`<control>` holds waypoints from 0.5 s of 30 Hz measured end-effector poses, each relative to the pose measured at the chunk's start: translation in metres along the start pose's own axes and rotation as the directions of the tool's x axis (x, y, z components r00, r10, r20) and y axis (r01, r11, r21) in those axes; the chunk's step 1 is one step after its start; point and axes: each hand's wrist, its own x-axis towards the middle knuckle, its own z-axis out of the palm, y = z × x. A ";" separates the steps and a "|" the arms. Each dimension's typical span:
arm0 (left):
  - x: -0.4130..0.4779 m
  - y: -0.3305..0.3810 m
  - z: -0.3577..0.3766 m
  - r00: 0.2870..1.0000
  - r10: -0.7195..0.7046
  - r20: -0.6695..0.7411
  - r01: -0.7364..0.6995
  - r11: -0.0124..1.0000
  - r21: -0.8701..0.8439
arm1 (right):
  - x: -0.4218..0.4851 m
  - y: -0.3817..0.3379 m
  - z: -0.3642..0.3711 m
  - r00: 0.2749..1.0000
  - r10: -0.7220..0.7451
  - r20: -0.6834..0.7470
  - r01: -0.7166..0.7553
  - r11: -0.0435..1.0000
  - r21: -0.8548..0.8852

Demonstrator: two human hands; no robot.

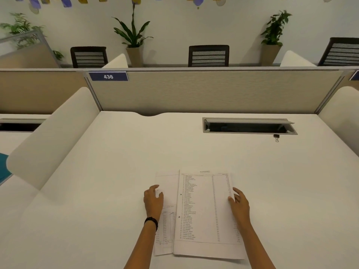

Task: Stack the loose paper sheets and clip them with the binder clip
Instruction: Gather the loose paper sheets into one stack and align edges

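Observation:
Two printed paper sheets lie on the white desk in front of me. The top sheet (pixel 204 210) carries a long printed list and overlaps the right part of the lower sheet (pixel 167 183). My left hand (pixel 153 200) rests flat on the lower sheet's left side, fingers apart. My right hand (pixel 240 205) touches the top sheet's right edge with spread fingers. A small black binder clip (pixel 276 137) lies far off at the back right, just in front of the cable slot, away from both hands.
An open cable slot (pixel 249 126) is set into the desk (pixel 116 171) at the back right. A beige partition (pixel 204 92) closes the far edge. Rounded white side dividers (pixel 52 138) stand at the left and right.

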 end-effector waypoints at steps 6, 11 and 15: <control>-0.001 0.006 0.006 0.997 -0.037 0.069 0.043 0.995 -0.093 | -0.002 0.000 0.008 0.998 0.007 0.058 -0.006 1.000 -0.014; -0.009 0.011 0.016 0.981 -0.122 0.153 0.154 0.963 -0.222 | -0.004 -0.001 0.012 0.996 -0.008 0.090 0.011 0.999 -0.033; -0.018 0.014 0.022 0.959 -0.100 0.266 0.170 0.953 -0.252 | -0.004 -0.001 0.016 0.996 -0.016 0.088 0.019 0.999 -0.040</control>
